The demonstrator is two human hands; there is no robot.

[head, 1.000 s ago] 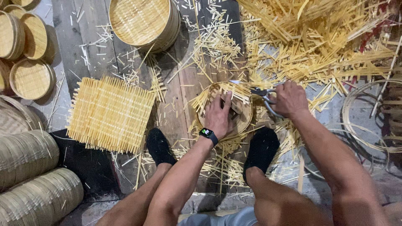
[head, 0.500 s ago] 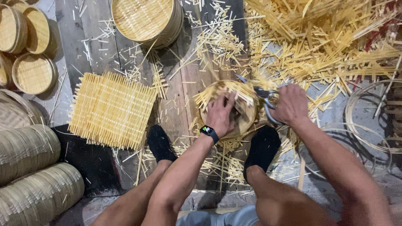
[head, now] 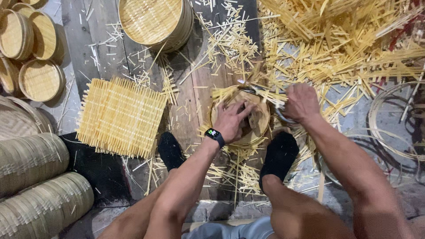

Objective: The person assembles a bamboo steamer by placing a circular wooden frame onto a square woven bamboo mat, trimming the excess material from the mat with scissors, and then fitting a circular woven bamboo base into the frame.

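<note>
Between the two black-socked feet [head: 279, 155], on the dark plank floor [head: 195, 88], sits a small round bamboo tray [head: 259, 128], its woven bottom ringed by untrimmed slat ends sticking out past the rim. The left hand [head: 232, 120] lies palm-down on the weave, fingers spread and pressing, holding the tray flat; a dark watch [head: 214, 134] shows at that wrist. The right hand [head: 301, 102] is closed around the handles of metal shears [head: 270, 99], whose blades reach left along the far rim of the tray, among the projecting slat ends.

Compared with a second ago, the shears have travelled from the right side of the tray toward its far edge, and the left hand has turned slightly on the weave, so the cutting seems to be working its way round the rim. Slat ends on the near and left sides still stand out uncut.

Left of the feet lies a square woven bamboo mat [head: 119, 117]. Farther off stands a finished round basket [head: 155, 20], and loose bamboo offcuts [head: 345, 48] heap up at far right.
</note>
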